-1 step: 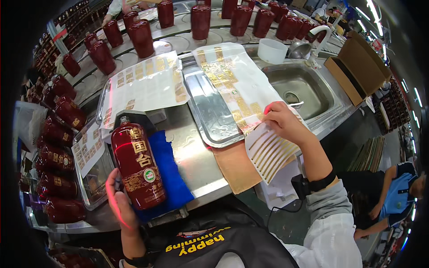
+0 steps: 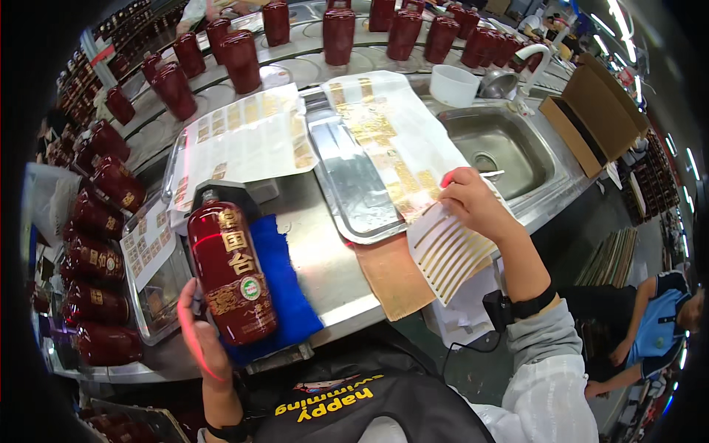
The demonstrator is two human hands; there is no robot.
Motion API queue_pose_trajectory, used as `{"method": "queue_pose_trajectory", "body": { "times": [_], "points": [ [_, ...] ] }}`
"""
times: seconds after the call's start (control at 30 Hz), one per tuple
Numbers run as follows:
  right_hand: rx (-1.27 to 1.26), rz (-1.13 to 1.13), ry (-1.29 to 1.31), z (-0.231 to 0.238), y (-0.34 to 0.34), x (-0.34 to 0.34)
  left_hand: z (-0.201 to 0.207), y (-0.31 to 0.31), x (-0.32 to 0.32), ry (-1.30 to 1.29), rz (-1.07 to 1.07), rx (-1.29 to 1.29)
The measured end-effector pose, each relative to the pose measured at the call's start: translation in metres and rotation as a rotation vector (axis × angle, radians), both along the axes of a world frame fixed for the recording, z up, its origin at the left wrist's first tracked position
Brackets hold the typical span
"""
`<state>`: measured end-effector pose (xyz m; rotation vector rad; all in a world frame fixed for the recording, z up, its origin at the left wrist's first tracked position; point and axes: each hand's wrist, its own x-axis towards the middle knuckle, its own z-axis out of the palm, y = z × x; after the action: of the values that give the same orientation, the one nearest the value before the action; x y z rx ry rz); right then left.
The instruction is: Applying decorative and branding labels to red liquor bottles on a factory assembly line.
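Observation:
A dark red glass bottle [image 2: 235, 277] with gold lettering and a small round green-and-white label lies tilted on a blue cloth [image 2: 292, 295], its neck in a dark angular holder [image 2: 244, 196]. My left hand [image 2: 203, 343] is beside its lower left side, thumb and fingers apart; whether they touch the glass is hard to tell. On the right, the fingers of my right hand [image 2: 473, 203] pinch the upper edge of a white sheet with gold stripes [image 2: 450, 251]. That sheet hangs over the counter's front edge, overlapping a tan cloth [image 2: 391, 277].
A sheet of gold decals [image 2: 399, 140] overlaps a metal tray [image 2: 343, 177]; another decal sheet [image 2: 244, 140] lies left. A sink [image 2: 509, 144], white tub [image 2: 452, 85] and cardboard box [image 2: 591, 111] stand right. Red bottles [image 2: 338, 37] line the far track; more lie left. A person [image 2: 657, 332] is at right.
The far row of bottles has shifted slightly right. At the far upper left, another person's hand has moved. My hands keep almost the same pose.

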<state>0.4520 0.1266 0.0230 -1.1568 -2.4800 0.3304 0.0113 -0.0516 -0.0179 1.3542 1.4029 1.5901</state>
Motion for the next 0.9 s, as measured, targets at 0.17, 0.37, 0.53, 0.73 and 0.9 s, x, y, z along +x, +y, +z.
{"method": "queue_pose_trajectory", "body": {
  "times": [0.17,0.37,0.53,0.73,0.9],
  "points": [
    [0.163,-0.056,0.068,0.027,-0.013,-0.022,0.008,-0.016,0.002,0.466,0.002,-0.002],
    [-0.006,0.052,0.119,0.055,-0.04,-0.083,0.013,-0.019,0.002,0.749,0.054,0.074],
    [-0.155,0.161,0.207,0.059,-0.072,-0.138,0.018,-0.014,0.0,0.924,0.074,0.118],
    [-0.2,0.33,0.177,0.067,-0.093,-0.187,0.033,-0.015,-0.001,1.072,0.116,0.171],
    [-0.166,0.363,0.159,0.074,-0.105,-0.206,0.034,-0.012,0.001,0.998,0.115,0.203]
  ]
}}
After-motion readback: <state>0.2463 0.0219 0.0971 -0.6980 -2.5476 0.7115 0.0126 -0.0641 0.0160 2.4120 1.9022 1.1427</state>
